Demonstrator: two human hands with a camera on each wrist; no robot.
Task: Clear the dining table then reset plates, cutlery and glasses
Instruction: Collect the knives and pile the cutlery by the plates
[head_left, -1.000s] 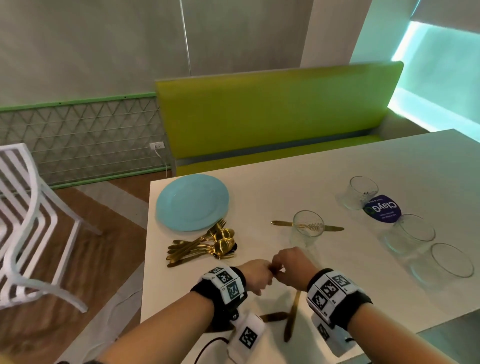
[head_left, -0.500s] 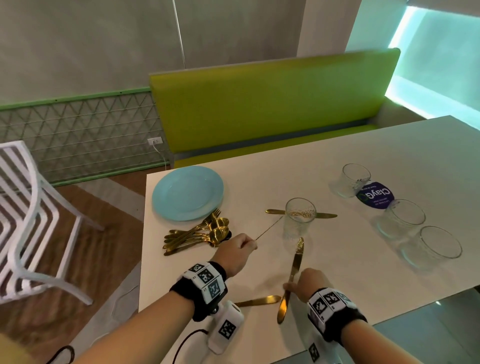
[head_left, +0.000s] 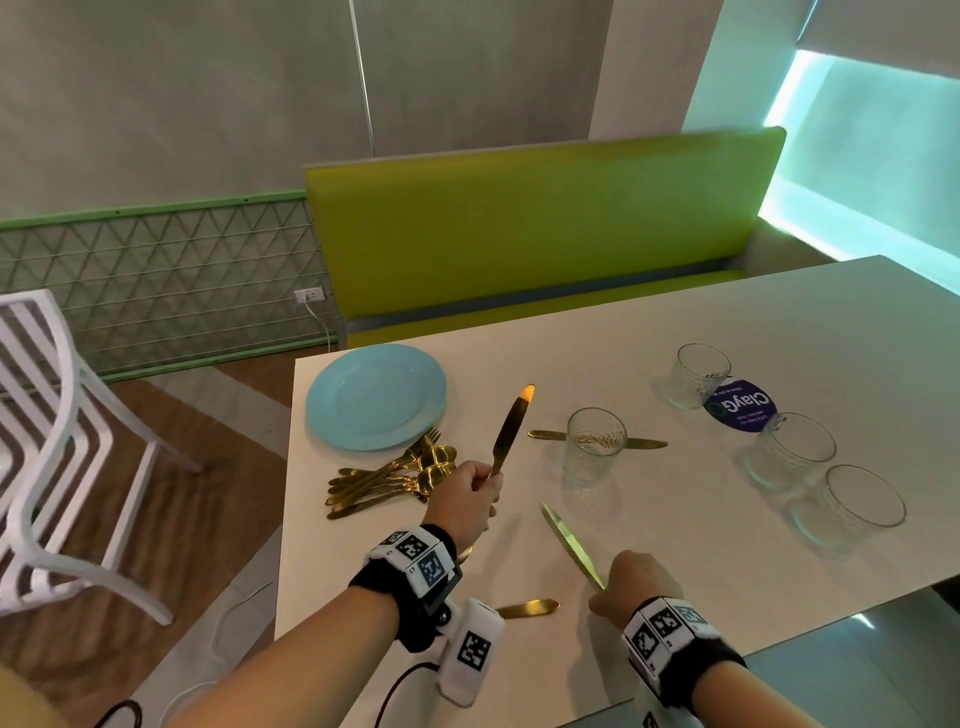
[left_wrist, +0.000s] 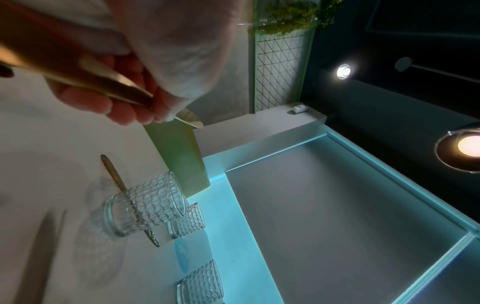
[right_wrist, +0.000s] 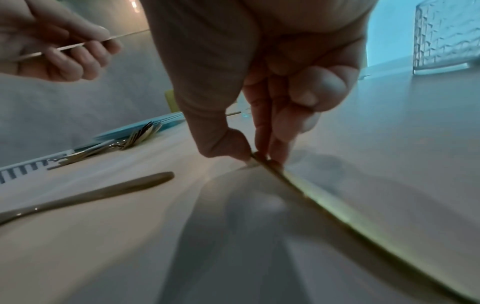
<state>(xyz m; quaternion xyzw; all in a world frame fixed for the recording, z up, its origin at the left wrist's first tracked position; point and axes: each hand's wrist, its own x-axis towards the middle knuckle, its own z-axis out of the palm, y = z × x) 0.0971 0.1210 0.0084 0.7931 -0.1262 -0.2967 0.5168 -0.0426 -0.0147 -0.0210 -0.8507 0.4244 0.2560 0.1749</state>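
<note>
My left hand (head_left: 480, 486) grips the handle of a gold knife (head_left: 511, 431) and holds it above the table, blade pointing up and away; the left wrist view shows the handle (left_wrist: 78, 76) across my curled fingers. My right hand (head_left: 602, 590) pinches the handle end of a second gold knife (head_left: 571, 545) between thumb and fingertips (right_wrist: 262, 152), with its blade (right_wrist: 337, 209) low over the white table (head_left: 675, 561). A third knife (head_left: 524, 608) lies by my left wrist. A fourth knife (head_left: 644, 443) lies behind a ribbed glass (head_left: 595, 441).
A light blue plate (head_left: 376, 397) sits at the table's far left corner, with a pile of gold forks and spoons (head_left: 395, 478) beside it. Three more glasses (head_left: 698, 374) (head_left: 789, 449) (head_left: 852, 506) stand to the right around a purple round sticker (head_left: 740, 405). A green bench (head_left: 519, 234) stands behind, a white chair (head_left: 47, 441) to the left.
My hands, joined at the front edge a second ago, have parted. The left has lifted its knife blade-up towards the plate. The right has swung its knife so the tip points away and left.
</note>
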